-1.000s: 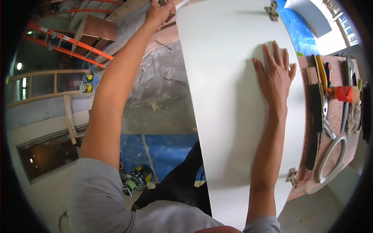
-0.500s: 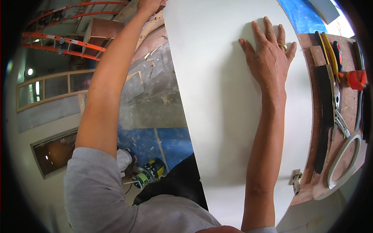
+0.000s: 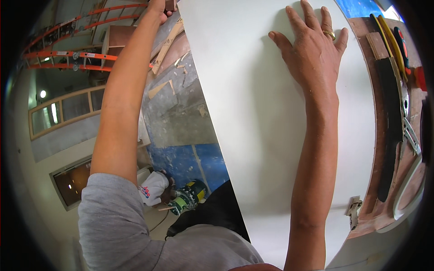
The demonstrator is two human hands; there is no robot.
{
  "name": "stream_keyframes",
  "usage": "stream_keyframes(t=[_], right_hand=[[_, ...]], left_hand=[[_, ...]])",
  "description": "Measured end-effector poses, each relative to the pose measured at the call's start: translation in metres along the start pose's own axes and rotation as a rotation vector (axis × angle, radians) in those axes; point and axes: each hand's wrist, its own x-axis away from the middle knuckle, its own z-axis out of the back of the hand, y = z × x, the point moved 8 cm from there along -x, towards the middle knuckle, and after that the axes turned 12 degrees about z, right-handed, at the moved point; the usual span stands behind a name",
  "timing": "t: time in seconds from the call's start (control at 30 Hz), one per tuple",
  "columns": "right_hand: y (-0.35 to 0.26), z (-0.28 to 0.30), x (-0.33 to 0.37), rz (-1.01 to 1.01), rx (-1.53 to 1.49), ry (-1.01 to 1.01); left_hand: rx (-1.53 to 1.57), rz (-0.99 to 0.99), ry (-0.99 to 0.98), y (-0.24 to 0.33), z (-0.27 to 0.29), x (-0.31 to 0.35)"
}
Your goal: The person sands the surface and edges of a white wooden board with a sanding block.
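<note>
A long white panel (image 3: 244,149), like a cabinet door, lies in front of me with a metal hinge (image 3: 354,212) on its near right edge. My right hand (image 3: 314,47) rests flat on its far part, fingers spread, a ring on one finger. My left arm reaches along the panel's left side. At the top edge of the picture my left hand (image 3: 157,10) is closed round a small brown block (image 3: 170,5), beside the panel's far left edge. The frame cuts off part of that hand, and the block's underside is hidden.
On the brown board (image 3: 368,43) to the right lie yellow-handled pliers (image 3: 392,43), a black strip (image 3: 389,126) and a white ring (image 3: 407,189). Orange ladders (image 3: 72,55) and wood scraps (image 3: 168,45) are at the far left. A green can (image 3: 187,196) stands on the floor at left.
The view has shifted slightly. My left hand shows a little lower along the panel's left edge, with more of the brown block visible. My right hand stays spread on the panel.
</note>
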Motion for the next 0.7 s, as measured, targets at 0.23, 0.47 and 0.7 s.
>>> stream_keyframes(t=[0.23, 0.47, 0.7], right_hand=[[0.004, -0.002, 0.0, -0.004, -0.011, -0.014], [0.001, -0.002, 0.0, -0.002, 0.007, -0.012], [0.002, 0.0, 0.0, -0.005, -0.017, -0.004]], left_hand=[[-0.225, -0.175, 0.063, 0.008, 0.001, 0.008], [-0.626, -0.524, 0.41, 0.033, -0.002, 0.038], [-0.778, -0.679, 0.7, 0.039, -0.017, 0.059]])
